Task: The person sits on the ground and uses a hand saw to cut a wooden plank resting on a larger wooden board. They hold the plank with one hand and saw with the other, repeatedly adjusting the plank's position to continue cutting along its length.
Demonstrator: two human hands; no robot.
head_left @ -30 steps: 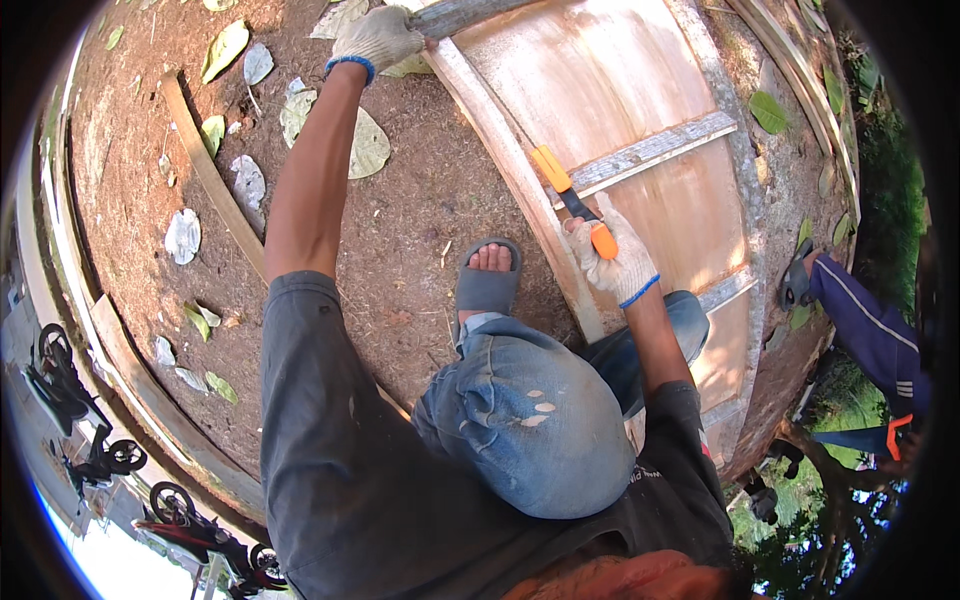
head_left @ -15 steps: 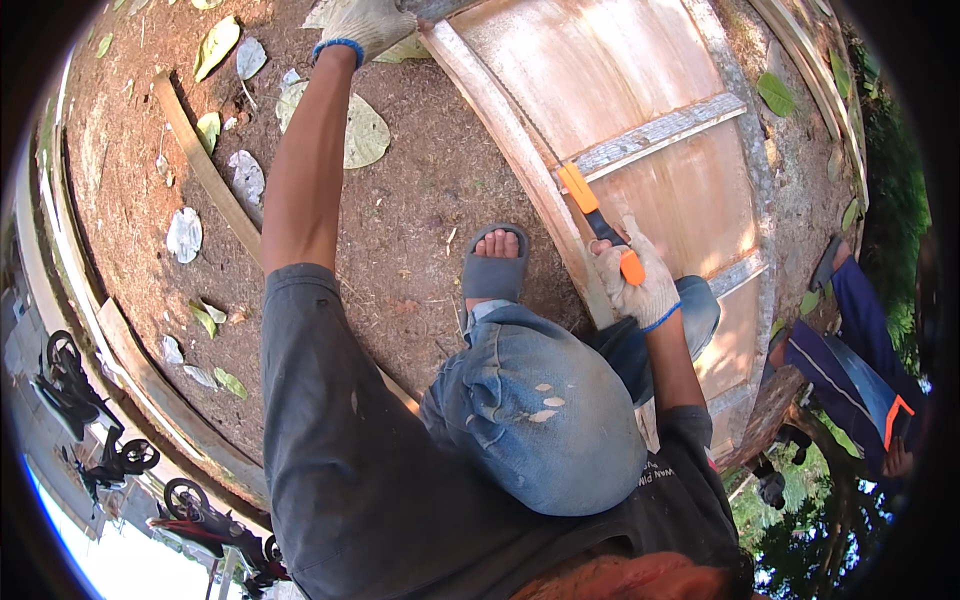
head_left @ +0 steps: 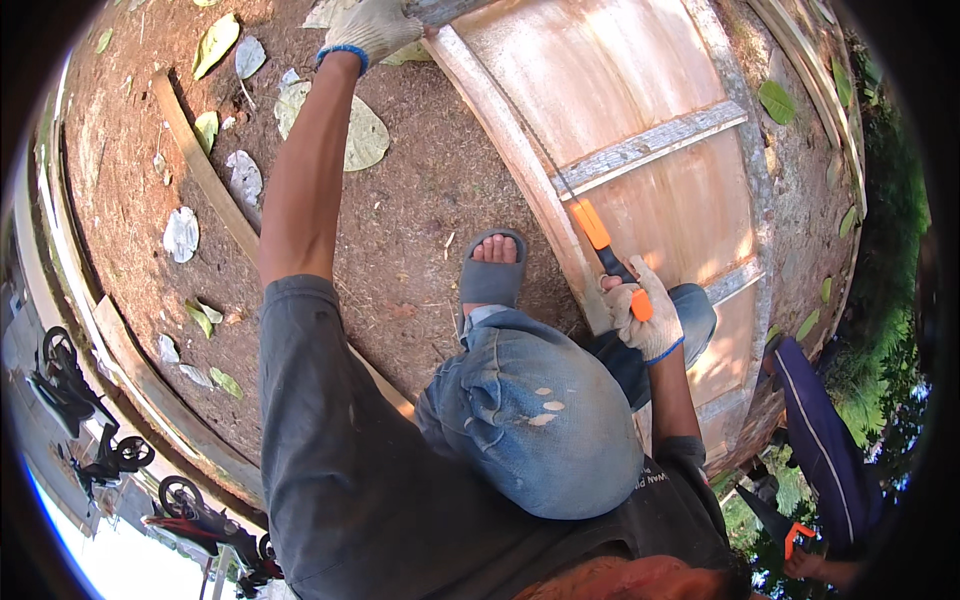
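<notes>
A handsaw (head_left: 590,223) with an orange-and-black handle is in my right hand (head_left: 648,312), which wears a pale knitted glove with a blue cuff. The fingers wrap round the handle; the thumb points up along it. The saw's thin dark blade runs away from me, nearly edge-on, over the left rail of a wooden panel (head_left: 600,60) with cross battens. My left hand (head_left: 368,32), gloved the same way, grips the panel frame's far left corner at the top of the view. Some of its fingers are hidden.
My sandalled foot (head_left: 496,262) stands on bare soil left of the panel. Large leaves (head_left: 366,135) and a curved wooden strip (head_left: 205,170) lie further left. Another person (head_left: 822,440) at the right holds an orange-handled saw (head_left: 795,538). Motorcycles (head_left: 120,455) are parked lower left.
My right hand has drawn the handsaw back toward me, baring more blade. My left hand has barely moved. The other person's legs and saw have shifted lower in the view.
</notes>
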